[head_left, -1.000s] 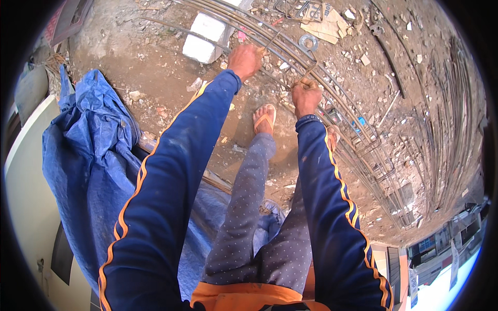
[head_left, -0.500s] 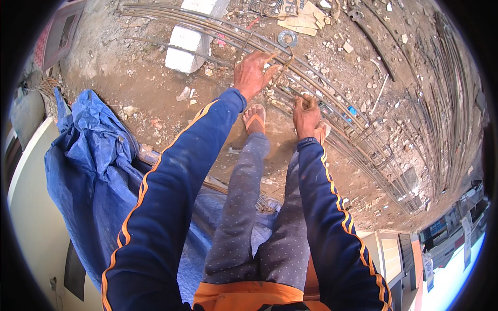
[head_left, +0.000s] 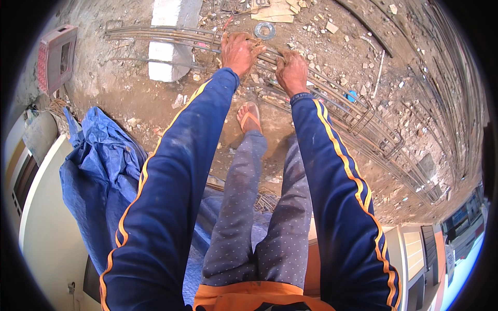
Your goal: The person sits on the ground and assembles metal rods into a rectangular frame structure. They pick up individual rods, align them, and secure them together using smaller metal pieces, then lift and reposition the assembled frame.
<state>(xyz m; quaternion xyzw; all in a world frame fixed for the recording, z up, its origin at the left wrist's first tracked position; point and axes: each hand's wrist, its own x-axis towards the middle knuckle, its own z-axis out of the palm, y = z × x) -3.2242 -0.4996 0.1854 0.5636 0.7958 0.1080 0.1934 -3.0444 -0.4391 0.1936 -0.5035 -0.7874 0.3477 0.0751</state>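
Note:
A long steel rebar cage (head_left: pixel 340 101) runs across the ground from the upper left to the lower right, its long bars tied with square stirrups. My left hand (head_left: pixel 239 55) grips the cage's upper bars, fingers curled over them and thumb toward the right. A short way to the right, my right hand (head_left: pixel 292 73) is closed over the same bars. The fingertips of both hands are partly hidden behind the steel. Beneath the cage's left part lies a white block (head_left: pixel 166 54). A lone thin bar (head_left: pixel 132 59) passes across that block, nearer to me.
A crumpled blue tarp (head_left: pixel 104 160) covers the left side near my legs. Loose rebar (head_left: pixel 448 98) lies in long strips at the right. A grey metal ring (head_left: pixel 265 31) and flat cardboard (head_left: pixel 275 11) rest beyond the cage amid rubble. My sandalled foot (head_left: pixel 249 116) stands just before it.
My right hand has moved up and left onto the cage's bars, closer to my left hand. My left hand has closed more over the bars. The view has shifted slightly.

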